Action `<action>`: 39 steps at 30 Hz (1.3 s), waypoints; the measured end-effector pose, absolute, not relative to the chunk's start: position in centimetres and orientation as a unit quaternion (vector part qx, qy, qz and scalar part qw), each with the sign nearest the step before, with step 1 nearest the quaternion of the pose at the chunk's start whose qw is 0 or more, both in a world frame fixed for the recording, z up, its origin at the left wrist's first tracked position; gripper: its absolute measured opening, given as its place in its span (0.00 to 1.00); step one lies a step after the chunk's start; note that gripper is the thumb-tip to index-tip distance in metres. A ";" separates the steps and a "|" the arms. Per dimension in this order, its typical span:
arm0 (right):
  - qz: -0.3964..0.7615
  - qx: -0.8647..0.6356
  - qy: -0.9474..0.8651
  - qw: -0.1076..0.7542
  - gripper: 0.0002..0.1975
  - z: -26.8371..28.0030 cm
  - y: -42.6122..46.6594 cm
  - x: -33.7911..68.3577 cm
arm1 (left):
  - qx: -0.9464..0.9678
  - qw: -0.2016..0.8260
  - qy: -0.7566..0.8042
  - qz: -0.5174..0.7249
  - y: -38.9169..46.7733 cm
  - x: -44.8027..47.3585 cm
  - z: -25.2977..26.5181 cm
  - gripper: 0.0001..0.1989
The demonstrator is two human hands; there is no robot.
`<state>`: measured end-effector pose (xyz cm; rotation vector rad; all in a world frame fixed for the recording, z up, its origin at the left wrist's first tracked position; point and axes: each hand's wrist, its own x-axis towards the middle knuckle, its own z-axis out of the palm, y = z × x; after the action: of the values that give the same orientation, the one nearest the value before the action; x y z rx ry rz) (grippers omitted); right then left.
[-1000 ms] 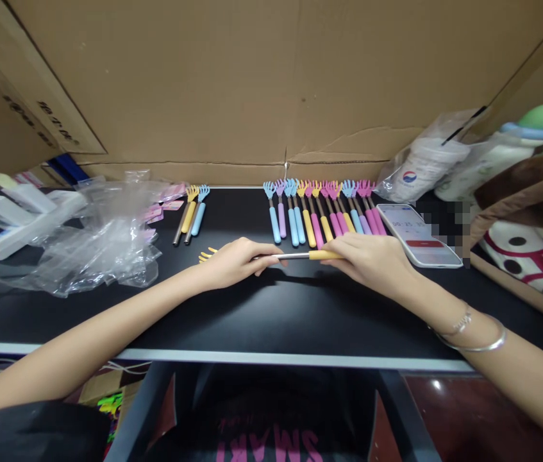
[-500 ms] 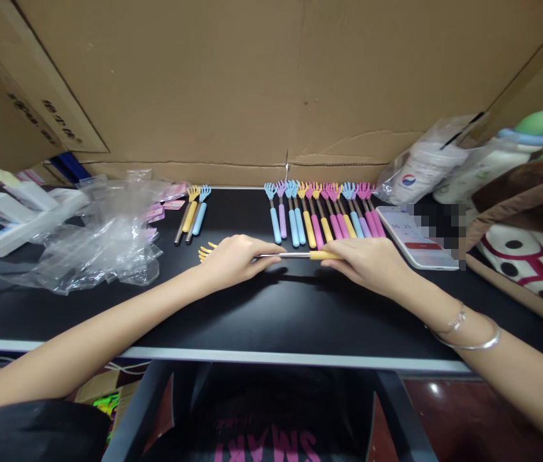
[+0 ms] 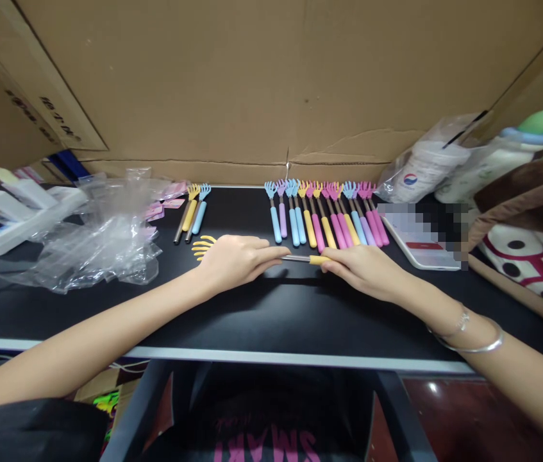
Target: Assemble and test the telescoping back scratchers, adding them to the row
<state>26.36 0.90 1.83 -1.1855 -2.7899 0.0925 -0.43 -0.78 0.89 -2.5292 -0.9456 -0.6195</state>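
Observation:
A yellow back scratcher (image 3: pixel 295 258) lies level across both hands, above the black desk. My left hand (image 3: pixel 237 258) is closed around its metal shaft near the claw end, and the yellow claw fingers stick out on the left. My right hand (image 3: pixel 365 266) grips the yellow handle, most of which is hidden by the fingers. Behind the hands, several back scratchers with blue, purple, yellow and pink handles lie in a row (image 3: pixel 325 221), claws toward the cardboard. Farther left is a small group of yellow and blue back scratchers (image 3: pixel 195 212).
Clear plastic bags (image 3: pixel 102 237) are heaped at the left, beside a white power strip (image 3: pixel 35 221). A phone (image 3: pixel 420 247), a bagged cup (image 3: pixel 432 170), a bottle (image 3: pixel 506 163) and a fabric bag (image 3: pixel 540 256) occupy the right. Cardboard (image 3: pixel 233 83) walls off the back.
My left hand has turned slightly, so more of the yellow claw shows. The right hand has shifted a little downward, tilting the handle. Both hands still hold the back scratcher.

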 end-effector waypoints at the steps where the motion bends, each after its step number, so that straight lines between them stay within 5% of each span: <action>1: 0.048 -0.389 -0.918 0.053 0.24 1.9 0.9 26.3 | -0.897 0.194 -0.331 -0.220 -0.8 -0.4 0.9 0.15; 10: -0.005 -0.395 -0.917 0.056 0.24 1.7 1.0 26.2 | -0.910 0.133 -0.340 -0.197 -0.8 -0.3 0.8 0.16; 28: -0.204 -0.342 -0.904 0.155 0.19 1.5 0.4 26.3 | -0.882 -0.228 -0.373 -0.176 -0.2 -0.1 0.9 0.17; 39: -0.142 -0.389 -0.904 0.107 0.21 1.2 0.5 26.1 | -0.892 -0.061 -0.407 -0.188 -0.5 -0.2 0.8 0.16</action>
<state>26.11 0.47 1.19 -1.1440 -2.6615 -0.4189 -0.20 -0.51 0.75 -2.9166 -1.3311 -0.6142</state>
